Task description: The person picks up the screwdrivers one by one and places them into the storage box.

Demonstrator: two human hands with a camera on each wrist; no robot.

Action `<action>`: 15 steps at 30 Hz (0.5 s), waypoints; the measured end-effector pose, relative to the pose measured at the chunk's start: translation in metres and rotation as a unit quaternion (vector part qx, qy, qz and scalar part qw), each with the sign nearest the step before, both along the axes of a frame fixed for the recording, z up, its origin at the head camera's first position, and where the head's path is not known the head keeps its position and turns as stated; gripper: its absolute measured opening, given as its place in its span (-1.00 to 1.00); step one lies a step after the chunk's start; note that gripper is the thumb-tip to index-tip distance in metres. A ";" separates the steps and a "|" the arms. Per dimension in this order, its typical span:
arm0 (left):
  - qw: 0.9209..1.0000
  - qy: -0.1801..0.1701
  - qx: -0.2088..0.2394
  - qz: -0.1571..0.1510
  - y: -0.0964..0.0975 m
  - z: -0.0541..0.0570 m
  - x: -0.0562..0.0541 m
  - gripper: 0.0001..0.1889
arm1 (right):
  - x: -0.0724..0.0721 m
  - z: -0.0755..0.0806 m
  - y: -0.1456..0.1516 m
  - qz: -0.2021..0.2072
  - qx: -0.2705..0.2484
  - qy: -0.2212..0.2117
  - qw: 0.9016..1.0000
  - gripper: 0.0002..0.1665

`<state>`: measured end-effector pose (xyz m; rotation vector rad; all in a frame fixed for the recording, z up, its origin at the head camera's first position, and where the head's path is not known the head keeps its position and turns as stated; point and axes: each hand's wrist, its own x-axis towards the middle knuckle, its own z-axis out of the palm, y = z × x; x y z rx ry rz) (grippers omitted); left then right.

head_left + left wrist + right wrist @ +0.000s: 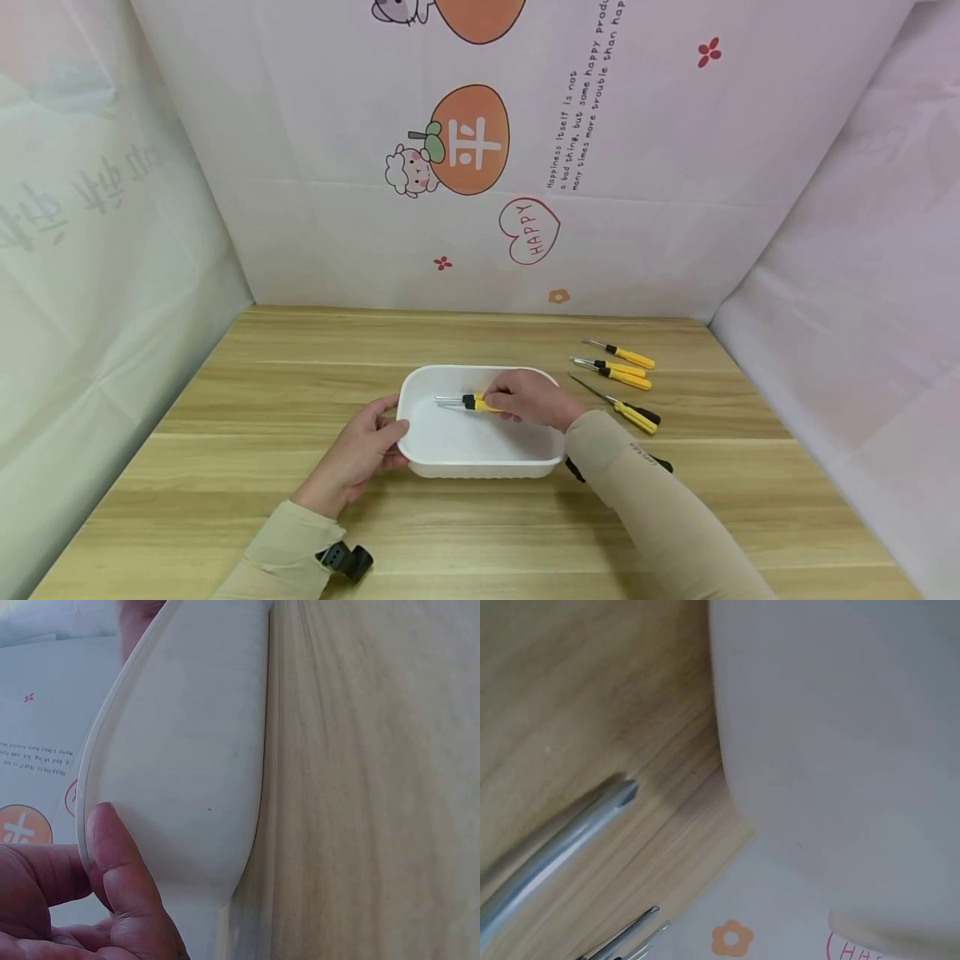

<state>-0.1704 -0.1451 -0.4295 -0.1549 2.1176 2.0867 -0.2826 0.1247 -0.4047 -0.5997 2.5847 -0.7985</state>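
My left hand (pixel 367 446) grips the left end of a white plastic basin (pixel 480 469), the thumb at its rim. The left wrist view shows the basin's outer wall (pixel 180 750), with fingers (pixel 124 862) at the rim. Over the inside of the basin, my right hand (pixel 528 396) holds screwdrivers (pixel 470 402) with yellow-and-black handles. Two thin metal shafts point left, low over the basin floor, and the fingers partly hide the handles. In the right wrist view the basin's side (pixel 840 750) fills the right part; the hand itself is out of that view.
Right of the basin lie several screwdrivers (pixel 630 357) with yellow handles, and one with a black handle (pixel 647 413). Black-handled items (pixel 576 471) are partly hidden under the right forearm. A Phillips tip (pixel 626 793) lies close to the basin. A printed cloth (pixel 337 208) stands behind the wooden table (pixel 262 400).
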 end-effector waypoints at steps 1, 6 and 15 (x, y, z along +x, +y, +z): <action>1.000 -0.001 -0.001 0.001 0.000 0.000 0.000 -0.41 | 0.000 0.000 0.000 0.000 0.000 0.001 1.000 -0.85; 1.000 -0.002 -0.001 0.003 0.001 0.000 -0.001 -0.42 | 0.001 0.000 0.000 0.000 -0.002 0.003 1.000 -0.85; 1.000 0.000 0.002 -0.003 0.000 0.001 0.001 -0.40 | 0.000 -0.003 0.000 0.009 -0.016 0.018 1.000 -0.88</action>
